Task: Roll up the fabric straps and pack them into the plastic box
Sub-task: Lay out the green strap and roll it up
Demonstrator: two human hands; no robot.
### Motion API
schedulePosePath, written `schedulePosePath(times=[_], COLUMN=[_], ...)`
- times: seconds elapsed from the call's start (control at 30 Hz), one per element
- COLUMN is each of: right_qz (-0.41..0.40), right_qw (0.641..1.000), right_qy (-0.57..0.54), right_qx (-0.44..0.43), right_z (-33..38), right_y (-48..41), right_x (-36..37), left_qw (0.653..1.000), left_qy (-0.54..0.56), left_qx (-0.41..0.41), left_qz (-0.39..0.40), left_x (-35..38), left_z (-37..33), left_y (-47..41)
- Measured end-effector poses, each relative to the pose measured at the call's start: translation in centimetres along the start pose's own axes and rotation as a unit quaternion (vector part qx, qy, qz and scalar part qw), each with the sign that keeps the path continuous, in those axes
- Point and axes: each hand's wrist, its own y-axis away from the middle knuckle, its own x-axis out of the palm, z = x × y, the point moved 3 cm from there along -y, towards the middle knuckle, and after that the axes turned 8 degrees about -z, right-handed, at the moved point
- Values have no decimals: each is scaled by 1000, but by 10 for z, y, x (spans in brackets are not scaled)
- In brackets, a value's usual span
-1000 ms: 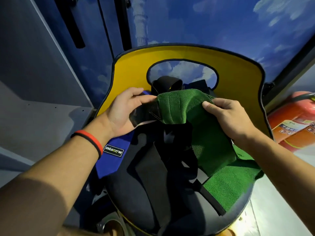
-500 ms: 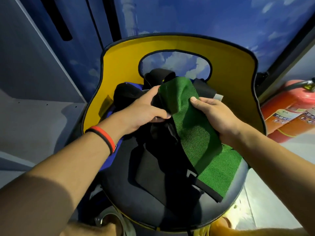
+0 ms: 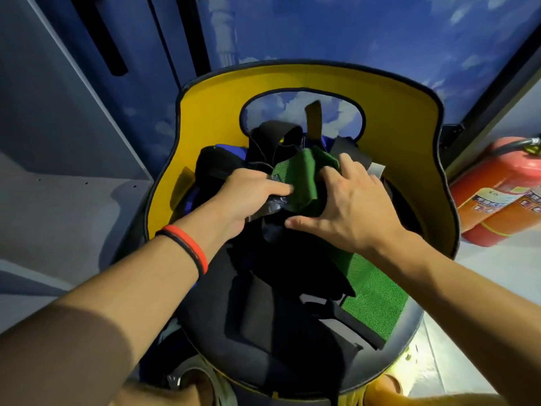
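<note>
I have my left hand (image 3: pixel 251 194) pinching and my right hand (image 3: pixel 351 206) cupping the green strap (image 3: pixel 295 177), only part-rolled (its tail trails across the chair (image 3: pixel 395 142)), with nothing boxed that I can see.

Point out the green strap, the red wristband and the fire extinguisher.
green strap (image 3: pixel 295 178): head view, folded upper end.
red wristband (image 3: pixel 188 243): head view, its red outer edge.
fire extinguisher (image 3: pixel 494 190): head view, red body.

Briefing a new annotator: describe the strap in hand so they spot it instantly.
Find the yellow-backed chair; its seat is piled with straps. The left hand and right hand hold the green strap near the backrest. It's the only green one among black and blue.
</note>
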Motion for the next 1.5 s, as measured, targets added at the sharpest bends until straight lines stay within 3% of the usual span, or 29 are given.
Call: schedulePosePath(times=[0.1, 0.2, 0.27, 0.37, 0.43, 0.57, 0.73, 0.83, 0.97, 1.03, 1.17, 1.23, 1.33, 1.43, 1.5], right_qz=[-34, -42, -15, 51, 53, 17, -8, -27, -1, -3, -18, 22, 55, 77, 94], right_qw=[999, 983, 967, 930, 906, 887, 904, 894, 816, 775, 649, 590, 540, 523, 525], right_qy=[-31, -176, -246, -343, -390, -427, -385, -393, -488, -523, -626, -686, -738, -761, -765], right_qx=[9, 32, 60, 126, 156, 177, 187, 215, 311, 356, 432, 425, 401, 376, 361], right_z=[0, -13, -26, -36, -41, -45, -47, -53, -56, -68, -105, -105, -85, -63, -51], right_y=[0, -6, -9, -5, -3, -2, 0, 0, 2, 3, 13, 17, 12, 4, 1], right_x=[7, 8, 6, 6, 9, 2, -10, -14, -1, 2, -1, 3, 6, 4, 0], left_qw=[996, 990, 986, 995, 975, 974, 964, 966, 963, 962, 944, 952, 954, 922, 912], left_qy=[74, 130, 138, -27, -154, -137, -151, -125, -142, -149, -162, -156, -221, -328, -323], left_qx=[-15, -35, -45, 66, 157, 178, 220, 223, 224, 205, 163, 171, 183, 205, 252], left_qz=[44, 38, 78, 64, 26, 7, -15, -25, -53, -103, -236, -198, -83, -36, 12], left_x=[5, -10, -20, -21, -16, -23, -21, -26, -27, -38, -81, -76, -49, -30, -11], left_z=[-3, 4, 11, 11, 7, 6, -3, -3, 0, 7, 23, 20, 10, -10, -26], left_y=[8, 2, -4, -10, -14, -26, -22, -25, -30, -36, -51, -47, -36, -5, 24])
